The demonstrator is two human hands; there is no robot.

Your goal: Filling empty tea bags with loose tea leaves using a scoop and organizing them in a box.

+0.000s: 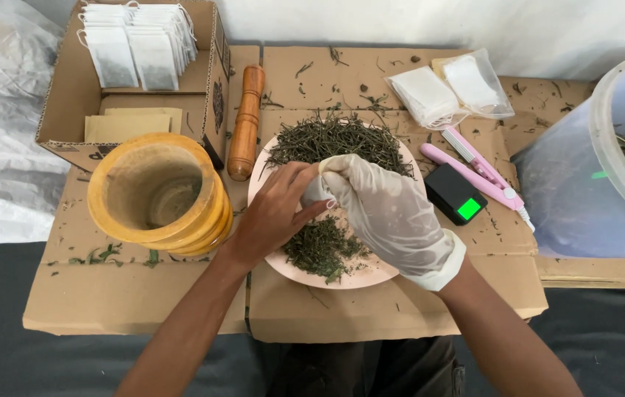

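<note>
Head view: both hands meet over the round pink plate (371, 278) near the middle of the flattened brown cardboard (136, 301) that covers the desk. The bare left hand (272, 217) pinches a small white filter bag (317, 192) from the left, fingers narrow on it, and the right hand in a translucent white glove (389, 213) closes its fingers on the bag's top from the right. The bag sits just above the plate's centre, between 2 heaps of dried green leaf strands (334, 140), 1 at the plate's far rim and 1 at its near rim.

As a judgement, the work looks midway: a row of filled white sachets (136, 44) already stands in the open cardboard box (62, 110) at the far left corner, while much loose leaf lies on the plate, and empty white bags in clear plastic (448, 92) wait toward the far right.

Room is tight. A yellow wooden mortar (158, 192) stands just beside the plate on the left, with a brown wooden pestle (245, 121) behind it. On the right lie a small black scale with a green display (455, 195) and a pink clamp-shaped sealer (474, 170); a big translucent tub (621, 147) fills the right edge. Only the near edge has open cardboard.
</note>
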